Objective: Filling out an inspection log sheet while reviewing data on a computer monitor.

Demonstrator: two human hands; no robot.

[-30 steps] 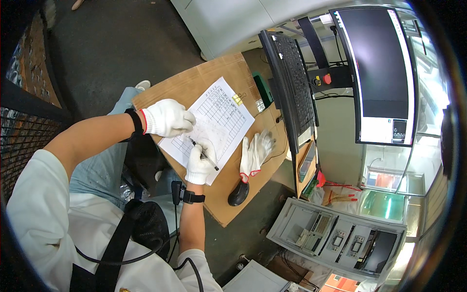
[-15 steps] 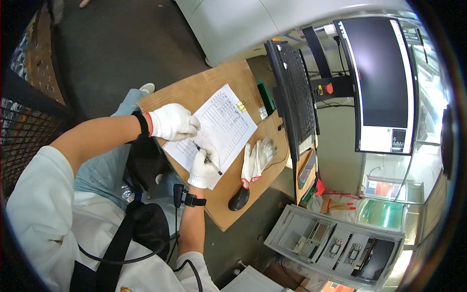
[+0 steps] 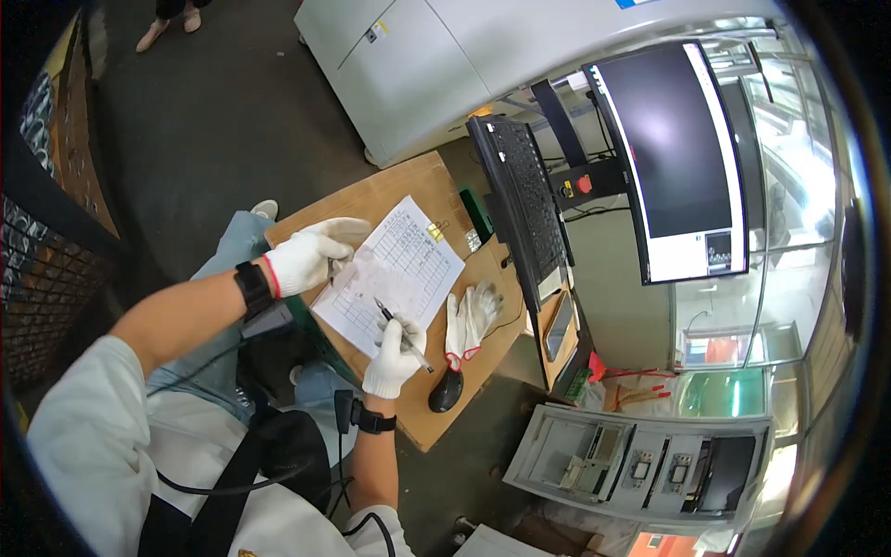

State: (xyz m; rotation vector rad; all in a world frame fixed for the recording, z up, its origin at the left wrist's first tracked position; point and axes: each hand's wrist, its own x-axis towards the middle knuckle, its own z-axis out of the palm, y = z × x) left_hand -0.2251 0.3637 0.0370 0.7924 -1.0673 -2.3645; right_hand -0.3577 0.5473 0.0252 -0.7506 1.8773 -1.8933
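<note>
My right hand (image 3: 394, 355), in a white knit glove, grips a pen (image 3: 399, 332) with its tip on a printed form sheet (image 3: 394, 274). The sheet lies on a small wooden table (image 3: 413, 190). My left hand (image 3: 314, 254), also gloved, rests flat on the sheet's left edge and holds it down. A spare pair of white gloves (image 3: 470, 317) lies just right of the sheet, beside a black computer mouse (image 3: 445, 392).
A black keyboard (image 3: 524, 200) stands tilted at the table's far side, with a large monitor (image 3: 677, 158) behind it. A grey machine cabinet (image 3: 445, 56) stands at the back. A grey control unit (image 3: 640, 459) sits at lower right. Another person's feet (image 3: 172, 20) show at top left.
My head has moved, so the table sits differently in view. The right hand with the pen has shifted slightly along the sheet. The left hand stays on the paper.
</note>
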